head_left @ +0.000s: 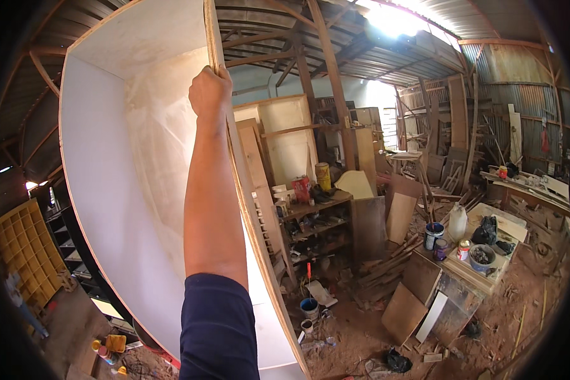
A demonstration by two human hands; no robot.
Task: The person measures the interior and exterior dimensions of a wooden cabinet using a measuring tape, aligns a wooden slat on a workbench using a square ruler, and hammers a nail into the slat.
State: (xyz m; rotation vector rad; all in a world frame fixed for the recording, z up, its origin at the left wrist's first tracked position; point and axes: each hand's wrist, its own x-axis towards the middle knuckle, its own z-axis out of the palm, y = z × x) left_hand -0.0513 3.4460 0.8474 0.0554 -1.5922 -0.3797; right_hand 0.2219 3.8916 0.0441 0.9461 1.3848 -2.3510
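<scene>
Upper left of the frame's centre, my left fingers (199, 81) clench the raw edge (213, 38) of a tall white cabinet (98, 126).

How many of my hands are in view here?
1: one hand, wrapped around the upright edge of the white cabinet. The other isn't visible; it may be hidden or out of frame.

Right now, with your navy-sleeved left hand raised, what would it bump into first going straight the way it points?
Most likely the pale wooden edge of the large white open-fronted box: the left hand grips it, and it runs on ahead. Depth is hard to judge.
</scene>
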